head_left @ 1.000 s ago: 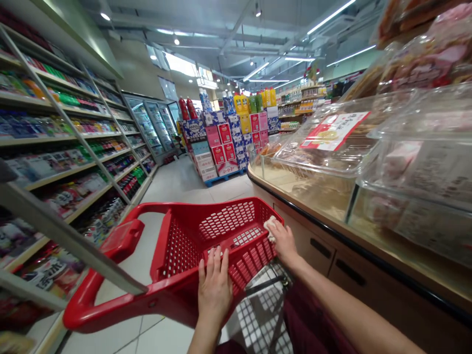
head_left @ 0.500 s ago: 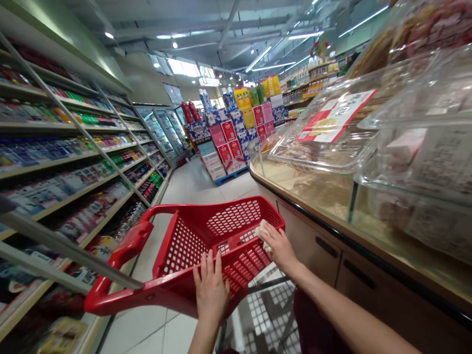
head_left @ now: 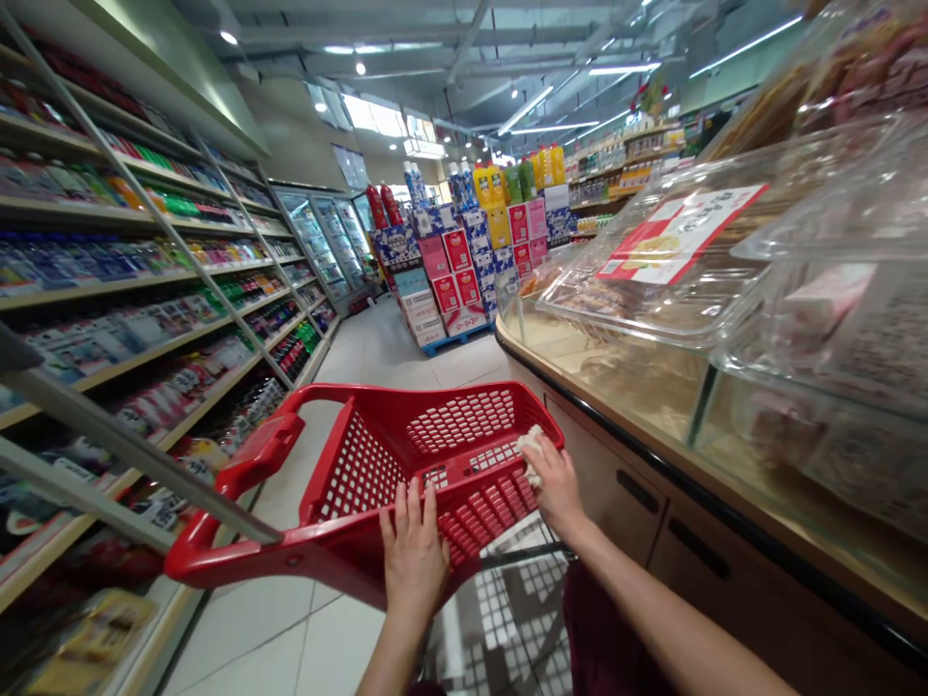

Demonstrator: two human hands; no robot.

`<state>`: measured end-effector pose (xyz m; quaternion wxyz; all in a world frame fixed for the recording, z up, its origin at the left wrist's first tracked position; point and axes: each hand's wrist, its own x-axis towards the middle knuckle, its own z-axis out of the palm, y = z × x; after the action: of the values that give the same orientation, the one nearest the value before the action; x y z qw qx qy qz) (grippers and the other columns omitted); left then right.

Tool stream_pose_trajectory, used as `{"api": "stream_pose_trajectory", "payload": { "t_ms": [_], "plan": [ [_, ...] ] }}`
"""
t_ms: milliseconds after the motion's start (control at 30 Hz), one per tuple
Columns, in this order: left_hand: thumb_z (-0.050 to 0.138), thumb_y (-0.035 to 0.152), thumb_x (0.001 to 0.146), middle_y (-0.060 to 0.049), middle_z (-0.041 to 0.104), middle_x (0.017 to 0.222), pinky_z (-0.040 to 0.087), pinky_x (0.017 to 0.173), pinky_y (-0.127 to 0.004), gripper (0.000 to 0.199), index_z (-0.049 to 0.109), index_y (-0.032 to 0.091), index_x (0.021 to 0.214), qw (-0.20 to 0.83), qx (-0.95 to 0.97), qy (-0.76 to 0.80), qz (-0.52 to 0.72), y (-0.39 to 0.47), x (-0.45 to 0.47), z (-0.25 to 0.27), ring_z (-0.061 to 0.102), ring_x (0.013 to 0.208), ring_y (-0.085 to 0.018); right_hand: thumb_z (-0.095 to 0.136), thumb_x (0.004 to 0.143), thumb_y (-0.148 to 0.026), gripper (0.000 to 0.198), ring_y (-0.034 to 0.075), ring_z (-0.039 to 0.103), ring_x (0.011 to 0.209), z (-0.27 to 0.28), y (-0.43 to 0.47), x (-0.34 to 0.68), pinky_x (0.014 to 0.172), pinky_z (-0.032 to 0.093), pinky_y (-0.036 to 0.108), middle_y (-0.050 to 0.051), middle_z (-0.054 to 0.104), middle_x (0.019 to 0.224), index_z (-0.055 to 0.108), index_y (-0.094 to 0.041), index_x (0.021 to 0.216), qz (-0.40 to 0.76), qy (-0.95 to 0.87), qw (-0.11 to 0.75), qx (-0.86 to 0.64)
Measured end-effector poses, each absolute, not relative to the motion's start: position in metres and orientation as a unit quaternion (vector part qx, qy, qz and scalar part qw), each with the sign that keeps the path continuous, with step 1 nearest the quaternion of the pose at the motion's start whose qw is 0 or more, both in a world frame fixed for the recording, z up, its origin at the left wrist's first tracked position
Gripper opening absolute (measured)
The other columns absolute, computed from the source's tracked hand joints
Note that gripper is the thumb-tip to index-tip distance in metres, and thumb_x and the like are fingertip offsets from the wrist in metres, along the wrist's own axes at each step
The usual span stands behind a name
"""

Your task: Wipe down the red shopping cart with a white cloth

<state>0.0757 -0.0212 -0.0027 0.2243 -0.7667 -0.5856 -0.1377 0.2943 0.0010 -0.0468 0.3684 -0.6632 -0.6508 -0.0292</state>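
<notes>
A red plastic shopping cart stands before me, its long side facing me and its handle at the left. My left hand lies with fingers stretched over the near rim, touching it. At the right end of that rim, my right hand is closed on a crumpled off-white cloth and presses it to the cart. Part of the cloth is hidden under the fingers. Through the lattice walls the basket floor shows, with no goods visible on it.
Shelves of bottles and packets line the left. To the right runs a counter with clear plastic food boxes piled on it. Ahead, stacked drink cartons stand on a blue pallet. A grey metal pole crosses at the left.
My right hand has slid a little further right along the rim with the cloth, towards the corner. The left hand stays on the near rim. The view has shifted slightly.
</notes>
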Motion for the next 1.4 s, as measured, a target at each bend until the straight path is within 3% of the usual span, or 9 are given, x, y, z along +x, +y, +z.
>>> {"api": "stream_pose_trajectory", "payload": {
  "t_ms": [133,333,533,733,933,1100,1300,1400],
  "plan": [
    [0.049,0.025,0.071,-0.012,0.036,0.134,0.014,0.104,-0.048,0.057,0.039,0.015,0.126,0.211,-0.761,-0.596,-0.144,-0.021,0.077,-0.002,0.024,0.126,-0.028,0.039,0.065,0.002,0.06,0.018,0.033,0.123,-0.051,-0.002,0.288,0.099,0.024,0.044,0.007,0.042,0.131,0.051,-0.025,0.117,-0.055,-0.733,0.359,-0.575],
    [0.054,0.029,0.067,-0.013,0.035,0.135,0.014,0.105,-0.046,0.062,0.039,0.016,0.126,0.188,-0.757,-0.61,-0.14,-0.024,0.081,-0.001,0.025,0.126,-0.027,0.038,0.069,-0.001,0.057,0.021,0.034,0.122,-0.061,-0.004,0.316,0.098,0.023,0.05,0.011,0.04,0.132,0.046,-0.02,0.122,-0.065,-0.629,0.361,-0.685],
    [0.053,0.028,0.067,-0.012,0.034,0.136,0.013,0.105,-0.046,0.063,0.038,0.016,0.127,0.187,-0.754,-0.612,-0.144,-0.025,0.084,0.0,0.023,0.127,-0.026,0.037,0.069,0.0,0.056,0.018,0.028,0.125,-0.06,-0.008,0.288,0.1,0.021,0.045,0.008,0.039,0.133,0.049,-0.023,0.118,-0.072,-0.733,0.36,-0.573],
    [0.052,0.027,0.067,-0.013,0.032,0.137,0.012,0.105,-0.046,0.066,0.035,0.015,0.129,0.192,-0.754,-0.612,-0.14,-0.025,0.086,-0.003,0.021,0.128,-0.027,0.038,0.069,-0.002,0.057,0.021,0.035,0.121,-0.058,0.0,0.309,0.098,0.022,0.05,0.009,0.04,0.132,0.047,-0.024,0.12,-0.061,-0.624,0.371,-0.685],
    [0.051,0.027,0.067,-0.013,0.032,0.137,0.012,0.105,-0.046,0.065,0.034,0.016,0.129,0.202,-0.753,-0.612,-0.136,-0.023,0.086,-0.004,0.02,0.128,-0.027,0.04,0.067,-0.001,0.058,0.019,0.033,0.123,-0.045,0.0,0.276,0.099,0.024,0.044,0.008,0.04,0.132,0.049,-0.024,0.119,-0.061,-0.759,0.342,-0.55],
    [0.049,0.026,0.069,-0.013,0.033,0.136,0.012,0.105,-0.046,0.062,0.036,0.015,0.128,0.2,-0.752,-0.613,-0.135,-0.023,0.088,-0.002,0.021,0.128,-0.028,0.038,0.067,0.0,0.057,0.022,0.036,0.121,-0.047,0.006,0.304,0.096,0.025,0.05,0.011,0.042,0.13,0.049,-0.022,0.119,-0.066,-0.66,0.331,-0.671],
    [0.049,0.026,0.069,-0.013,0.031,0.137,0.011,0.105,-0.046,0.061,0.035,0.015,0.128,0.199,-0.748,-0.619,-0.132,-0.022,0.089,-0.003,0.02,0.128,-0.028,0.039,0.064,0.002,0.063,0.019,0.032,0.124,-0.044,0.0,0.287,0.098,0.025,0.043,0.006,0.039,0.133,0.048,-0.025,0.12,-0.065,-0.767,0.322,-0.552],
    [0.048,0.026,0.069,-0.012,0.03,0.138,0.011,0.105,-0.047,0.062,0.034,0.016,0.129,0.198,-0.754,-0.613,-0.129,-0.022,0.088,-0.005,0.017,0.129,-0.028,0.039,0.064,0.001,0.06,0.022,0.035,0.122,-0.043,0.005,0.298,0.097,0.025,0.047,0.01,0.041,0.131,0.049,-0.022,0.119,-0.054,-0.721,0.314,-0.616]
  ]
}}
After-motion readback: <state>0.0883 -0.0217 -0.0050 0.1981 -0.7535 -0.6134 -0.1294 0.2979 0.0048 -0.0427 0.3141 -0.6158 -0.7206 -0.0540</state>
